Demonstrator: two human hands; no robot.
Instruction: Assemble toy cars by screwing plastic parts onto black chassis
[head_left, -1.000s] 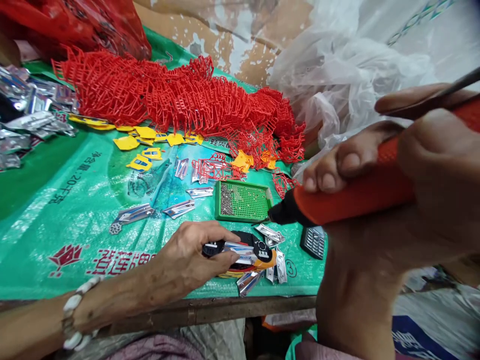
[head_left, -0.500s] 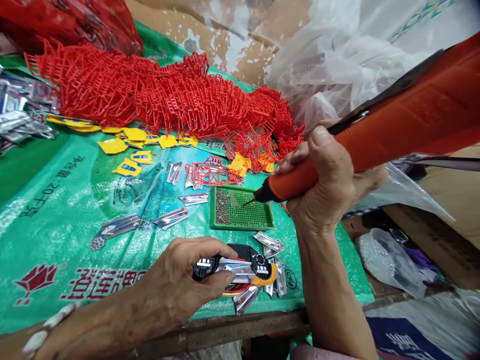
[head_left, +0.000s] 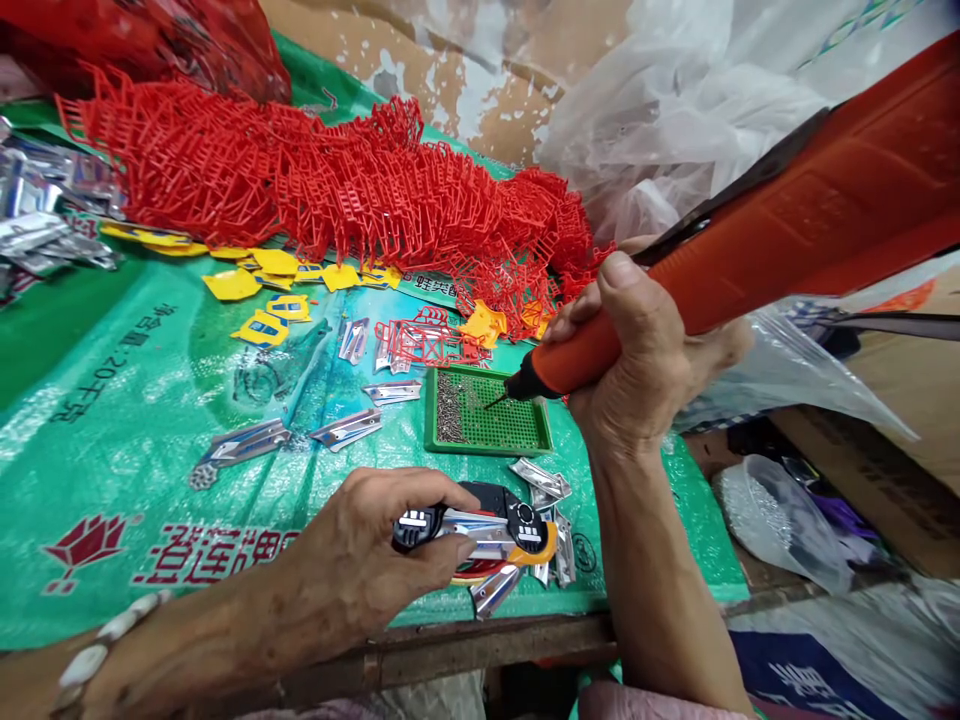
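Here, toy car [head_left: 480,530] between left fingers [head_left: 420,555], screwdriver [head_left: 720,260] gripped right

One orange screwdriver [head_left: 750,240]; one green screw tray [head_left: 487,412]; one toy car [head_left: 480,525] in assembly. Two hands in view; red plastic frames [head_left: 337,190] and yellow pieces [head_left: 262,290] lie heaped beyond counting.

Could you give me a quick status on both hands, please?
Left hand grips toy at table edge. Right hand grips driver, tip over green tray. Nothing blocking.
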